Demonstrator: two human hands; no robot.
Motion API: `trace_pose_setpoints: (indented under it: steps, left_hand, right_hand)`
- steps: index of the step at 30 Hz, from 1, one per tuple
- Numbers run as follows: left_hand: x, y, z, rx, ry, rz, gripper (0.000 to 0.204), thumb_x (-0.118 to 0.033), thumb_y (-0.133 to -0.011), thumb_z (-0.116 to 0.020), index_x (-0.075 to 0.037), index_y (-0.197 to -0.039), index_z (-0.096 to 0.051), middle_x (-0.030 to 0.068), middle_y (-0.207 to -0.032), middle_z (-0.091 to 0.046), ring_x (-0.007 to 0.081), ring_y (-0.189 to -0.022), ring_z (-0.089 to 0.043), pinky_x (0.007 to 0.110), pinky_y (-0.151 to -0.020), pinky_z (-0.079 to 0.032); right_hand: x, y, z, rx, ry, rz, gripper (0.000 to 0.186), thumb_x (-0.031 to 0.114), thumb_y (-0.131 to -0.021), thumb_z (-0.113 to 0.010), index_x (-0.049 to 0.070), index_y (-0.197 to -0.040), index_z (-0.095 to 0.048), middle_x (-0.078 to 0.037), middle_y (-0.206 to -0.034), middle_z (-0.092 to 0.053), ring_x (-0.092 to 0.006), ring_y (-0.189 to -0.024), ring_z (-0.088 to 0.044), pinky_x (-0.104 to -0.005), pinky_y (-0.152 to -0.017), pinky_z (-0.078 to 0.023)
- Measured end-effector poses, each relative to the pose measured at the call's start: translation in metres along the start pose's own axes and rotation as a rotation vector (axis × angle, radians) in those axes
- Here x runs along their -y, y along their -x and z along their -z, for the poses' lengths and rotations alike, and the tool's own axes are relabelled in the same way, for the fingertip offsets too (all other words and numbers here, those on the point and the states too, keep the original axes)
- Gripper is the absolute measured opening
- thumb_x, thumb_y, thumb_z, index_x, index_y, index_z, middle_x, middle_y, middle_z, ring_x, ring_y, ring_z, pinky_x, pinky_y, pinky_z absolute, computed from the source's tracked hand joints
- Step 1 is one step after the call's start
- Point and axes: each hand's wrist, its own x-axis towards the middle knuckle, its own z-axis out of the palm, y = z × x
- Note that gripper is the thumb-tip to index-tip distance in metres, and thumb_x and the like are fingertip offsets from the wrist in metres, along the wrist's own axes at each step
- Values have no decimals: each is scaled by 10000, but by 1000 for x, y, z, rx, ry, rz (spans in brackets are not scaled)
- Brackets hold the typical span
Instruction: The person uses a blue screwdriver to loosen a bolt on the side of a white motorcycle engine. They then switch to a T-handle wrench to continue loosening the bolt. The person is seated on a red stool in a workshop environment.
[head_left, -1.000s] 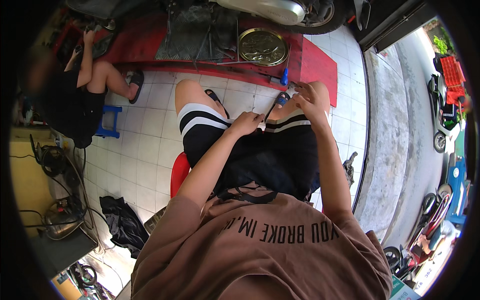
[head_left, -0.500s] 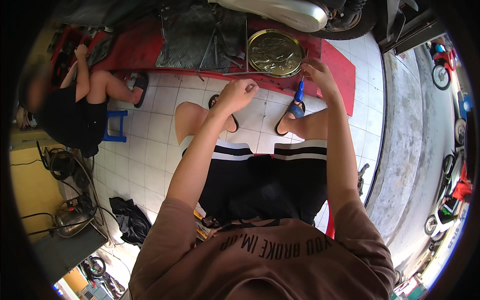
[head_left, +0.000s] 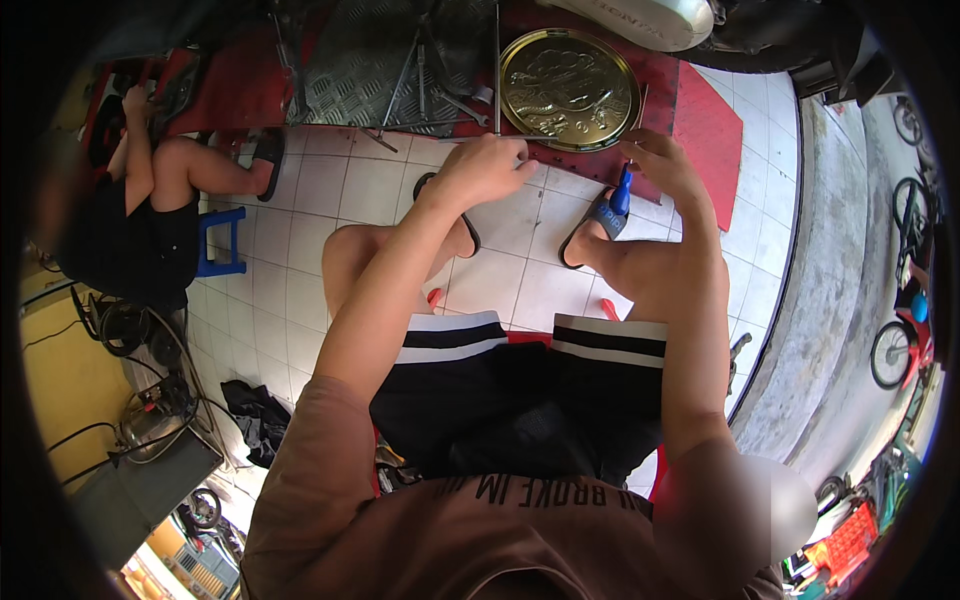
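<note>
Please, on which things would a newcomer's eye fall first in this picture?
Probably first on the shiny, round gold tray, lying on the red platform at the top, right of centre. Next comes the blue-handled tool, close by the person's right hand. Then another person, sitting at the left, by a blue stool.

red platform; on it, gold tray, textured sheet

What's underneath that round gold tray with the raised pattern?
The red platform shows beside the round gold tray, which appears to rest on it. The tray covers whatever lies directly beneath, so anything tucked there cannot be seen.
</note>
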Motion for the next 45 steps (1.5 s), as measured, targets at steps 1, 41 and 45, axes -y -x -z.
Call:
trace_pose_setpoints:
  steps: [1,41,45]
  left_hand:
    - [5,-2,3,-12,-34,7,403,-377,-938,-528,-16,-1044,-671,182,-917,-694,349,-895,-667,457,-816,-501]
    - [-87,150,-147,63,-482,344,946,-612,-750,-637,103,-1327,-413,83,-678,-680,239,-651,-688,369,-573,-510]
    - [-84,158,-168,108,-485,349,899,-668,-775,-588,89,-1254,-507,86,-686,-681,235,-655,-684,383,-578,-507]
  right_hand:
    - [3,-1,-1,5,-6,7,407,322,-844,-612,63,-1152,-671,-117,-831,-694,-197,-787,-666,-340,-752,-506]
    - [8,21,-7,84,-34,82,412,322,-846,-661,53,-1157,-657,-105,-876,-701,-187,-730,-682,-315,-731,-556]
    - [12,20,-15,106,-16,44,417,349,-848,-652,87,-1173,-658,-117,-893,-704,-205,-773,-688,-336,-762,-548]
